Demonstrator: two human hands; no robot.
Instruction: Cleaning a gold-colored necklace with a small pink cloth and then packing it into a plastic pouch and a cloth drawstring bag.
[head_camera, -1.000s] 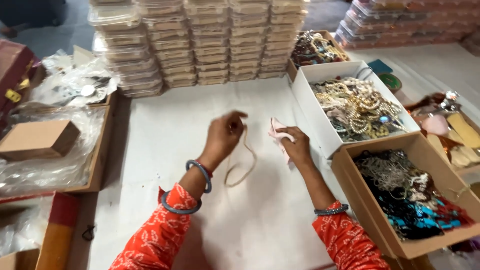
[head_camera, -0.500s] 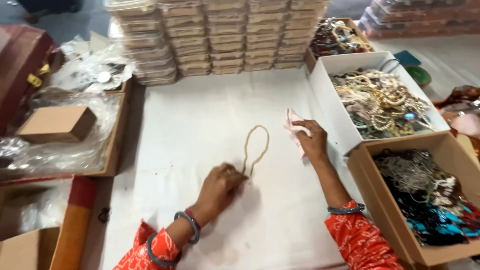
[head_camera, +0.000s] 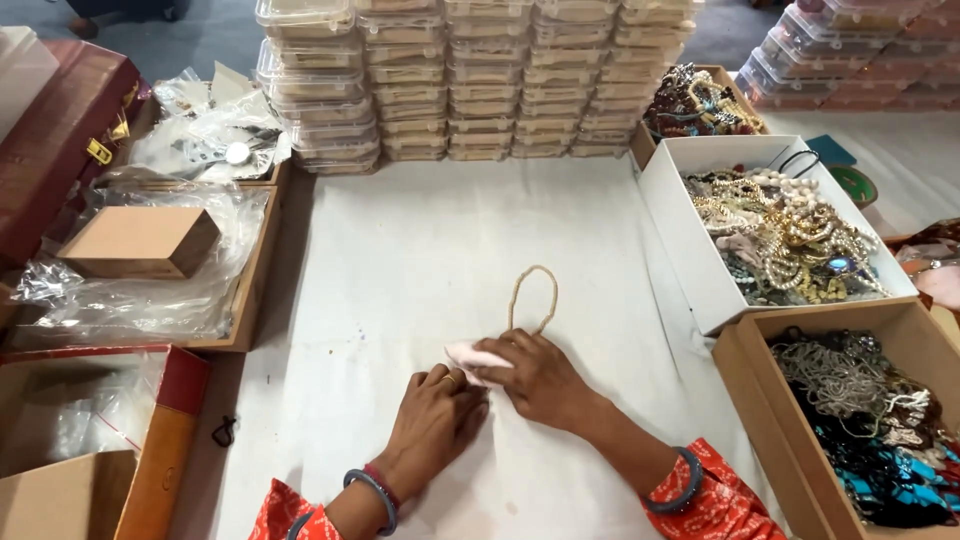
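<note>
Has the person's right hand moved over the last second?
Yes. The right hand has come nearer the person, away from the stacked clear boxes, and now meets the left hand at the pink piece.

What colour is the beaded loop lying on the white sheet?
The beaded loop is pale beige or cream, seen in the head view, just beyond the right hand.

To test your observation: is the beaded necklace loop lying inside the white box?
No, the necklace loop lies on the white table cover, left of the white box.
</note>
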